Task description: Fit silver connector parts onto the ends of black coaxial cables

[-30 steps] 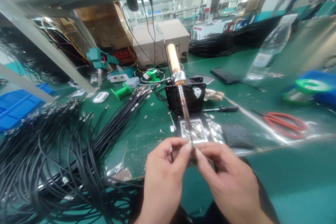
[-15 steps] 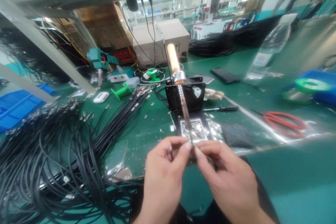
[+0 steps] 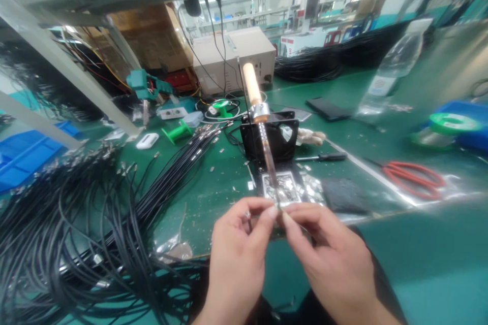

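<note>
A soldering iron (image 3: 253, 89) with a wooden handle is held in a clamp, its long metal barrel slanting down toward my fingers. Just below its lower end, my left hand (image 3: 238, 249) and my right hand (image 3: 333, 256) meet, thumbs and forefingers pinched close together. What sits between the fingertips is tiny and mostly hidden. A thin dark cable end (image 3: 249, 219) with a shiny tip shows inside the curl of my left hand. Behind the barrel is a tray of small metal pieces (image 3: 285, 185), partly covered by it.
Bundled black cables (image 3: 114, 223) fill the left side. A black fan (image 3: 269, 137) stands behind the iron. To the right lie a screwdriver (image 3: 331, 157), red-handled scissors (image 3: 414, 177), a phone (image 3: 327, 108), a plastic bottle (image 3: 396, 68) and a green solder spool (image 3: 453, 124).
</note>
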Available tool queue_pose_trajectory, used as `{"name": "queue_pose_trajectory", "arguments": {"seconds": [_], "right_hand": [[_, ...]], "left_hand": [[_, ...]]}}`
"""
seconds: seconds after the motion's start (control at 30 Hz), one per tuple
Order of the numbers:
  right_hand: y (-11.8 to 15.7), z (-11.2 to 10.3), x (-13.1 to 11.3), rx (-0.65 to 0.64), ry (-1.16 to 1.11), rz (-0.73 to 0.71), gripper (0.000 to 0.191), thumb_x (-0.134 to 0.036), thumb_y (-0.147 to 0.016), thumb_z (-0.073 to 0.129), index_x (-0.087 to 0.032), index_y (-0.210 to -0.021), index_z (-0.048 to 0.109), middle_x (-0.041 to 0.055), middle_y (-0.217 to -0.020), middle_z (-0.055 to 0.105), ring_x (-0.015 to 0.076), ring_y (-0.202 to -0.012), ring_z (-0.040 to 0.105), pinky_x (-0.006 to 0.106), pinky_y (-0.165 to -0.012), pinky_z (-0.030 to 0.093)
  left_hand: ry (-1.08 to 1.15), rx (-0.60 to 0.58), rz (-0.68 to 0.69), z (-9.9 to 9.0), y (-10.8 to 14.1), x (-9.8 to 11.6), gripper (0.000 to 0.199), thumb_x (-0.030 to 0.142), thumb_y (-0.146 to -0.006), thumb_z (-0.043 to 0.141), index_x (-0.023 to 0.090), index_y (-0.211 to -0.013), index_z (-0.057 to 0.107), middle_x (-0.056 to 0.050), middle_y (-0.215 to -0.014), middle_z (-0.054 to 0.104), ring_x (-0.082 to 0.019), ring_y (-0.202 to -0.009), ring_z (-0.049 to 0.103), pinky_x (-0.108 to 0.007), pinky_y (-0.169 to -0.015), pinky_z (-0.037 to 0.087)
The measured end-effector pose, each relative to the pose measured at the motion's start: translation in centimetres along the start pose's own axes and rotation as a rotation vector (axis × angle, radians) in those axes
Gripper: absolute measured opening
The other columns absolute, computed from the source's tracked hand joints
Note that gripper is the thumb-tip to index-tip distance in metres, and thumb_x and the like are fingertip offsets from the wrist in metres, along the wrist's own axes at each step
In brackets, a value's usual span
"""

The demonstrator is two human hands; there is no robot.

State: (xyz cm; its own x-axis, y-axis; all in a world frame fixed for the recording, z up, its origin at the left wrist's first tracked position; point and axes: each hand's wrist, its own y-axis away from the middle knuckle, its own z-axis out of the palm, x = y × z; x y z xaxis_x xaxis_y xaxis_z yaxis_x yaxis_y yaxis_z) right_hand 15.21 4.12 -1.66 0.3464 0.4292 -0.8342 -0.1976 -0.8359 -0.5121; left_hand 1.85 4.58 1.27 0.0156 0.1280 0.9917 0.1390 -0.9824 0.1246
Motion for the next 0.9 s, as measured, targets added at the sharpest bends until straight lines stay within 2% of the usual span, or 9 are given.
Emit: {"name": "queue_pose_trajectory", "arguments": {"seconds": [0.27, 0.5, 0.9], "right_hand": [[-0.25, 0.02, -0.23, 0.01, 0.0, -0.015, 0.013, -0.018, -0.093, 0.068, -0.018, -0.081, 0.073, -0.0031, -0.087, 0.077, 0.002, -0.077, 0.077, 0.0, -0.077, 0.059], [-0.22, 0.07, -0.15, 0.015, 0.01, -0.021, 0.012, -0.017, -0.094, 0.069, -0.019, -0.082, 0.073, -0.0055, -0.088, 0.077, -0.0012, -0.079, 0.076, -0.004, -0.08, 0.056], [-0.04, -0.03, -0.21, 0.026, 0.013, -0.029, 0.011, -0.015, -0.093, 0.069, -0.019, -0.084, 0.073, -0.0065, -0.088, 0.077, -0.0016, -0.079, 0.076, -0.004, -0.08, 0.056]], "left_hand": [[-0.003, -0.015, 0.015, 0.03, -0.29, 0.07, 0.015, 0.034, -0.089, 0.079, 0.019, -0.091, 0.079, 0.007, -0.061, 0.043, -0.008, -0.053, 0.035, -0.019, -0.053, 0.04], [-0.013, -0.031, -0.017, -0.21, -0.64, -0.25, 0.02, 0.038, -0.091, 0.078, 0.019, -0.096, 0.078, 0.006, -0.062, 0.047, -0.006, -0.052, 0.028, -0.019, -0.046, 0.022], [0.028, -0.047, -0.013, -0.17, -0.75, -0.23, 0.019, 0.036, -0.09, 0.078, 0.017, -0.092, 0.075, 0.006, -0.062, 0.045, -0.006, -0.054, 0.031, -0.018, -0.047, 0.025]]}}
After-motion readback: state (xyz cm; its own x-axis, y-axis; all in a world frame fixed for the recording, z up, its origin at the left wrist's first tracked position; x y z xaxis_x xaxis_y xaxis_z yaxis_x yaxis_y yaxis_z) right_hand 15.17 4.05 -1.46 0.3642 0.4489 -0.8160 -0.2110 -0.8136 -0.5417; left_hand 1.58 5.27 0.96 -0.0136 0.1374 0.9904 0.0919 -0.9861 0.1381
